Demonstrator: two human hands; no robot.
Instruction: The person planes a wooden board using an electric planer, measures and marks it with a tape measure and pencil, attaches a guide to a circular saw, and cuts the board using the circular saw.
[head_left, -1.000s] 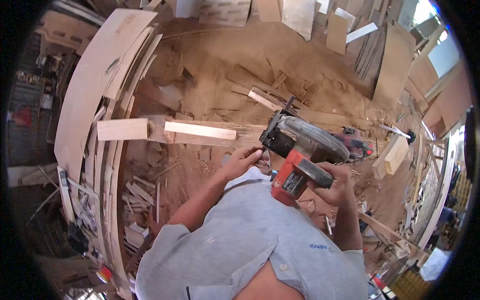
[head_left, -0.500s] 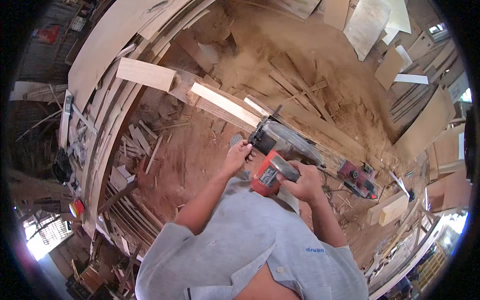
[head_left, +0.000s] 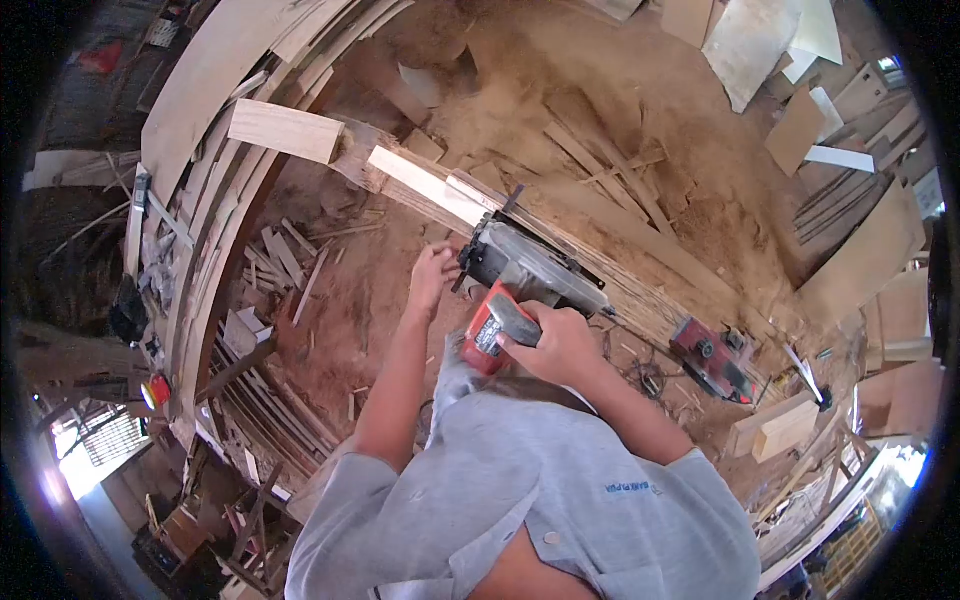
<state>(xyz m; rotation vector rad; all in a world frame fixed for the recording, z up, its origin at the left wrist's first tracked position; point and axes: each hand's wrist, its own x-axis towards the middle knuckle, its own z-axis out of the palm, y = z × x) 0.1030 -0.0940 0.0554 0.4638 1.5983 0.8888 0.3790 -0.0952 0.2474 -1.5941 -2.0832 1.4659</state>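
A red and black circular saw (head_left: 530, 270) rests over the long wooden plank (head_left: 640, 305) in front of my body. My right hand (head_left: 560, 342) is wrapped round its rear handle. Beside the front of the saw is my left hand (head_left: 434, 272), its fingers bent near the black base; whether they touch it is unclear. A pale narrow wood strip (head_left: 415, 178) lies on the plank just beyond the saw's front, with another piece alongside. A wider pale block (head_left: 287, 130) sits at the far left end of the plank.
A red power tool (head_left: 712, 358) lies to the right, near two pale wood blocks (head_left: 785, 430). Long stacked boards (head_left: 215, 90) curve along the left side. Sawdust and offcuts (head_left: 285, 255) cover the ground; sheets and boards (head_left: 870, 250) lie at the right.
The view has turned. The saw and my right hand have moved left along the plank, toward the pale strip. My left hand has moved left and a little forward.
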